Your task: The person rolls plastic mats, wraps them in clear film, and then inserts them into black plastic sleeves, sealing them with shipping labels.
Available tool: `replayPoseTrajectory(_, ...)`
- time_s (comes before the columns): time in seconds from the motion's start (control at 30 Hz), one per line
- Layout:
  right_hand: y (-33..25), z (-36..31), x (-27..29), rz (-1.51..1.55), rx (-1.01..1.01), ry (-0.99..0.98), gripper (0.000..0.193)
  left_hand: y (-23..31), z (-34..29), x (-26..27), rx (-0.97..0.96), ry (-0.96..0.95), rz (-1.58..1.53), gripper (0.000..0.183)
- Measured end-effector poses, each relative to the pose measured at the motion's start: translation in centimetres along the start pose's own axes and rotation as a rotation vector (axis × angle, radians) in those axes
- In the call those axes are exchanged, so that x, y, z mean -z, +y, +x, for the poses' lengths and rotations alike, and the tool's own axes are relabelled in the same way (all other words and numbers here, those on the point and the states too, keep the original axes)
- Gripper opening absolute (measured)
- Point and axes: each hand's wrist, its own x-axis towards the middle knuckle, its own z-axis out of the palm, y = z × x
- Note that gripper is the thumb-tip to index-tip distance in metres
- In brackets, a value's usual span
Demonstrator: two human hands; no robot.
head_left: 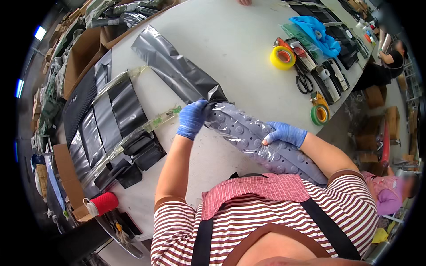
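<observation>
A grey rolled rubber mat [248,137] with round, cup-like bumps, wrapped in clear film, lies slantwise in front of my body. Its far end meets the mouth of a long dark grey plastic bag [177,68], which stretches away flat over the table. My left hand [192,119], in a blue glove, is closed on the bag's edge where it meets the mat. With its thumb on top, my right hand [284,135], also blue-gloved, grips the middle of the roll. The mat's near end rests against my right upper arm and apron.
On the white table [239,44], stacked dark bags [106,115] lie left, beside a red thread spool [104,205]. To the right are a yellow tape roll [282,57], scissors [304,83], a green tape dispenser [319,114] and blue plastic [315,35]. Other people are at the right.
</observation>
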Motion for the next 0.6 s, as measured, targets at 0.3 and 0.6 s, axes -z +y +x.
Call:
replayPoseTrajectory(0.3, 2.6, 1.4, 0.0, 0.160, 0.054, -0.030, 0.068, -1.0, -2.7, -1.0, -0.207, 0.243, 0.240, 0.014)
replayPoseTrajectory(0.6, 4.4, 2.9, 0.6, 0.335, 0.080, -0.082, 0.067, 0.0, -4.9, -3.3, -0.147, 0.367, -0.188, 0.039)
